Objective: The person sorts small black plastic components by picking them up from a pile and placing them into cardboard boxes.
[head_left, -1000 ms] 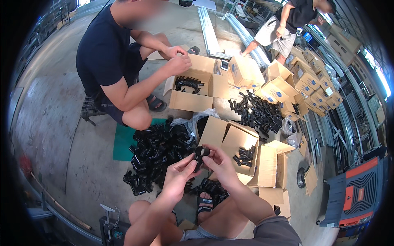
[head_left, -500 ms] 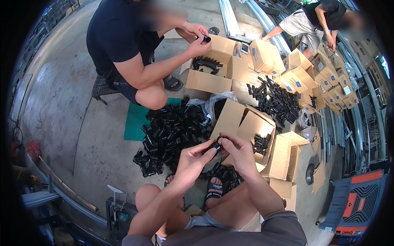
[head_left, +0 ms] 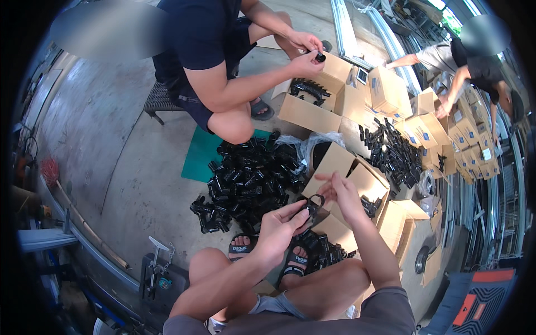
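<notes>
- the left hand gripped a small black ringed part, fingers closed on its lower end; the part stuck out at the hand's 1 o'clock.
- the right hand sat at the part's 2 o'clock, fingertips touching its ring; whether they pinched it i cannot tell.
- the part hung over an open cardboard box, with a pile of black parts at its 10 o'clock.

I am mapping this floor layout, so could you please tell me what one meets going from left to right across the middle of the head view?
Red broom → green mat → pile of black parts → left hand → right hand → open cardboard box → second heap of black parts → metal rails.
</notes>
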